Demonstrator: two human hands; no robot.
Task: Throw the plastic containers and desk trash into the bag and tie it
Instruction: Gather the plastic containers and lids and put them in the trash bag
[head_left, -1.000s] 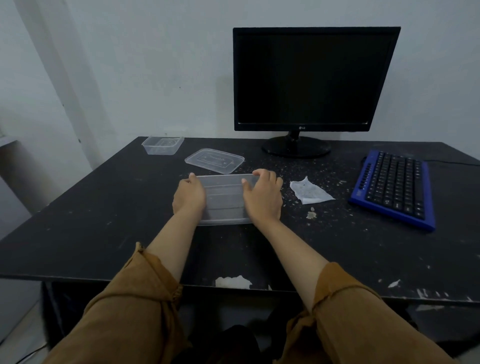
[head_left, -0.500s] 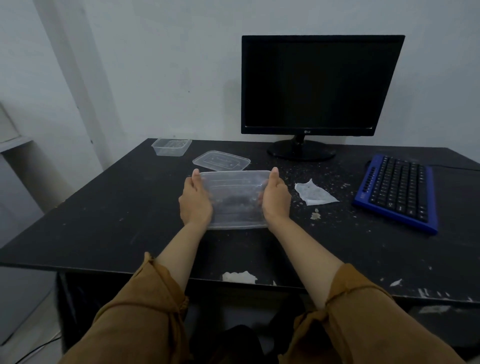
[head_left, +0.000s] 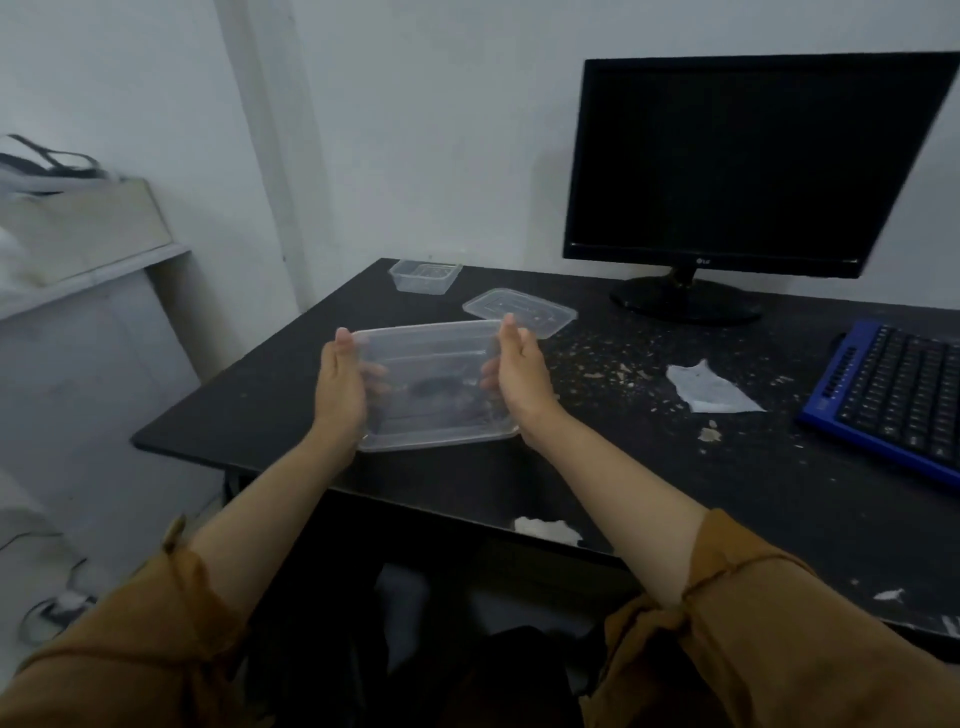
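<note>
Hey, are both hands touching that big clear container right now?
Touching. The head view shows the left hand and right hand pressed against the short ends of the clear container, fingers wrapped beneath it.

A clear rectangular plastic container (head_left: 436, 384), open side facing the viewer and tilted, is lifted above the black desk, gripped at its two short ends; dark residue shows on its bottom. At one o'clock from it, just behind, a clear flat lid (head_left: 519, 312) lies on the desk. At twelve o'clock, farther back near the desk's rear edge, a smaller clear container (head_left: 425, 275) sits upright. At three o'clock, well apart, a crumpled whitish wrapper (head_left: 711, 389) lies flat among scattered crumbs (head_left: 613, 358).
</note>
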